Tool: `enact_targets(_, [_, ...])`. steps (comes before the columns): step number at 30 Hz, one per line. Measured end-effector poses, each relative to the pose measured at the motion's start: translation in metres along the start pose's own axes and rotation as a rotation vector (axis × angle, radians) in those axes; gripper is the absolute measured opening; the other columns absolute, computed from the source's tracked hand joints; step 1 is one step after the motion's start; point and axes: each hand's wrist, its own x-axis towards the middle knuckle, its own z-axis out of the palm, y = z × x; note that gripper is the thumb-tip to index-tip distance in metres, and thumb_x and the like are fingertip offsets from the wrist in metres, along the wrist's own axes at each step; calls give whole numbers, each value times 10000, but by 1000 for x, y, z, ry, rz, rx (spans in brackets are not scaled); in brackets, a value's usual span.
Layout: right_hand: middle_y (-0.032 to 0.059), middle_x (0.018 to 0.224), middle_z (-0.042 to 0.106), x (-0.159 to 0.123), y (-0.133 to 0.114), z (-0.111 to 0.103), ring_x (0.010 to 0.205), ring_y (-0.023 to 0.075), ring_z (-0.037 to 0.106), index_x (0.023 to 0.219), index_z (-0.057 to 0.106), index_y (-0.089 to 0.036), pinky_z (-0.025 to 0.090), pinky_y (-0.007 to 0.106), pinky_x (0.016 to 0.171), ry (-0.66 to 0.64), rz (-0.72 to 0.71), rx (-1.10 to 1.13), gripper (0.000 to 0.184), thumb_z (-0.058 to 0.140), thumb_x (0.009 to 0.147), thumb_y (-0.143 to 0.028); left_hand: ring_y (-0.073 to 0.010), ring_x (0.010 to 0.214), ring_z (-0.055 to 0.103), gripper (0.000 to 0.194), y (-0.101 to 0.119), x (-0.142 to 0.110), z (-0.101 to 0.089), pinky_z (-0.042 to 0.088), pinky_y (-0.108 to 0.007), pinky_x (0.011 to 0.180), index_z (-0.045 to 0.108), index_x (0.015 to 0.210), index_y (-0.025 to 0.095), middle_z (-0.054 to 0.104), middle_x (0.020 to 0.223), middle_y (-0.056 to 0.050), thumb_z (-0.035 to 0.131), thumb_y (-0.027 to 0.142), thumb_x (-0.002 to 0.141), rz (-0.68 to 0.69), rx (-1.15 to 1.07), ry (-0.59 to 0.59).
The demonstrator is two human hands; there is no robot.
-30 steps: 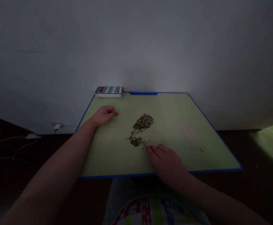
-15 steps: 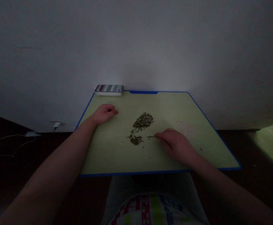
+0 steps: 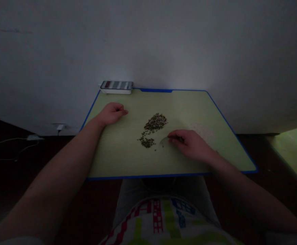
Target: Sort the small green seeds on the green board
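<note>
My right hand (image 3: 191, 144) pinches a slim tweezers-like tool (image 3: 165, 139), whose tip is smeared by motion above the tabletop. Left of that tip lies a small pile of greenish-brown grains (image 3: 147, 142), with a few loose grains beside it. Behind this pile is a larger heap of dark grains mixed with pale ones (image 3: 156, 121); stray grains link the two. My left hand (image 3: 112, 113) rests in a loose fist on the left of the board, apart from the grains, and nothing shows in it. Pale, whitish grains (image 3: 203, 131) lie spread behind my right hand.
The low table (image 3: 122, 160) has a pale greenish top and a blue rim, and stands against a grey wall (image 3: 158, 41). A phone (image 3: 116, 85) lies on a white box (image 3: 116, 91) at the back left corner. A plugged-in charger (image 3: 60, 127) with cables is at left.
The whole view has tilted, so everything sits slightly higher in the picture. My right hand has turned the tool, whose tip now looks paler and more curved. My left hand stays on the table.
</note>
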Motion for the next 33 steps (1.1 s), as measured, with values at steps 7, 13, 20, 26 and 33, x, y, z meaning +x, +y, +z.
enact_targets(7, [64,1072,774,9,0,9,948,209,710,1102,722,-189,527,319,831,-75,40,28,263,582,885,-142,-81,501,304,371,-3,1,1,250,-260,512,412,513,191,321,493,57,624,369,759,-17,-24,0])
enact_targets(13, [80,1108,768,13,-13,15,977,219,706,1139,716,-181,519,339,870,-93,21,-19,292,567,893,-134,-77,493,292,380,-1,0,1,243,-259,504,405,497,189,310,488,60,629,363,749,-14,-19,7])
enact_targets(20, [64,1059,777,4,-27,16,926,205,708,1087,733,-188,515,312,826,-196,-15,2,296,552,874,-91,-83,507,310,371,-3,1,1,249,-265,515,423,504,187,325,495,54,626,366,757,14,-3,6])
enact_targets(26, [65,1022,774,-19,-36,18,912,205,701,1061,734,-188,509,315,823,-223,-35,33,279,551,869,-100,-83,503,308,383,-5,1,2,246,-260,512,407,507,191,317,492,56,617,400,749,22,-14,-1])
enact_targets(33, [45,966,762,-43,-40,24,863,186,687,1019,718,-203,508,303,774,-199,14,98,258,540,870,-90,-86,502,312,365,-3,1,2,254,-258,511,414,513,193,321,491,55,607,397,746,22,-9,2])
